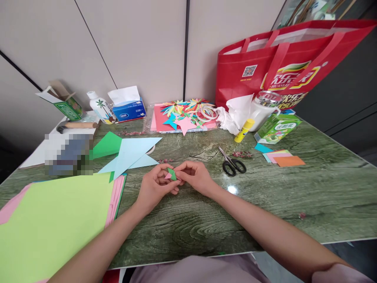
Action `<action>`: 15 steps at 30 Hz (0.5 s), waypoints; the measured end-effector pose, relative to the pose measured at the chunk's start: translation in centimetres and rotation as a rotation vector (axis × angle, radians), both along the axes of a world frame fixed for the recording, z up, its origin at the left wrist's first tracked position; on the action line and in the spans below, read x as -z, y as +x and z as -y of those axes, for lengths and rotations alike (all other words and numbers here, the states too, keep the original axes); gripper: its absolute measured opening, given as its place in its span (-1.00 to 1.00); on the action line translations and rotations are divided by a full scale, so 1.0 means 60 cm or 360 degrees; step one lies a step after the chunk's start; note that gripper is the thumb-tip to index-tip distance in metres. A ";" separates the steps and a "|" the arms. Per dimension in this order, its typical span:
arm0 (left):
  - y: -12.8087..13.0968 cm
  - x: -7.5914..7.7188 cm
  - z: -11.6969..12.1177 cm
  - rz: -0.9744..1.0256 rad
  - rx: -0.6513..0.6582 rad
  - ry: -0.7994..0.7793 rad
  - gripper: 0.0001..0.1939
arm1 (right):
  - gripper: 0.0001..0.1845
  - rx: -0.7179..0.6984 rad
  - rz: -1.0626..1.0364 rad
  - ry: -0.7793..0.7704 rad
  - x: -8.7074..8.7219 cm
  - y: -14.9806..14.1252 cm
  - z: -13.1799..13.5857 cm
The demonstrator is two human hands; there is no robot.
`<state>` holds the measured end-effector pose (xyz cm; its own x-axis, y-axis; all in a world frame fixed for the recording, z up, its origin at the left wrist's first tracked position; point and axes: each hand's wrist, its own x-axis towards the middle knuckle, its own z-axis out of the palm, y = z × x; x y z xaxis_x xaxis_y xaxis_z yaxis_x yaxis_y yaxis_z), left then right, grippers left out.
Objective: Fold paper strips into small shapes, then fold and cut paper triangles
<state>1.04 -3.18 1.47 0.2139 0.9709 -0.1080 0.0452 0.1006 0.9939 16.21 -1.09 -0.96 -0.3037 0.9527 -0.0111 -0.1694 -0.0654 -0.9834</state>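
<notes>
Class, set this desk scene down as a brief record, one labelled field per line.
Left hand: holds small green-and-pink folded paper
Right hand: fingers on the same piece
Right of hands: black-handled scissors, yellow glue stick
Left side: large yellow-green sheet, light blue folded paper
Back: red bag, blue tissue pack
Surface: green wood-grained tabletop

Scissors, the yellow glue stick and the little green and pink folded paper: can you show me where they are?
Scissors point(229, 159): head view, where blades and handles meet.
Yellow glue stick point(244, 131): head view, middle of its barrel.
Folded paper point(172, 174): head view, its green part.
</notes>
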 end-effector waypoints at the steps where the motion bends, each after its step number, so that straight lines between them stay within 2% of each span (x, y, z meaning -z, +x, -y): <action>1: 0.000 -0.001 0.000 0.0000 -0.0012 0.0000 -0.56 | -0.80 0.0009 -0.0007 -0.0003 -0.001 0.000 0.000; 6: 0.000 -0.001 0.000 -0.0023 -0.0012 -0.0017 -0.51 | -0.79 -0.0041 0.0014 0.0002 -0.004 0.002 -0.003; 11: -0.007 -0.005 -0.008 -0.0019 0.0094 -0.0027 -0.43 | -0.79 -0.0035 -0.0016 -0.0015 0.000 0.004 -0.005; 15: -0.014 -0.007 -0.016 -0.0034 0.0162 -0.0041 -0.46 | -0.79 -0.0027 -0.0040 -0.0016 0.001 0.003 -0.005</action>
<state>0.20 -2.21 1.91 0.3086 0.9411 -0.1384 0.0779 0.1200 0.9897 16.41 -0.78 -1.02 -0.3201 0.9473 -0.0130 -0.1926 -0.0785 -0.9781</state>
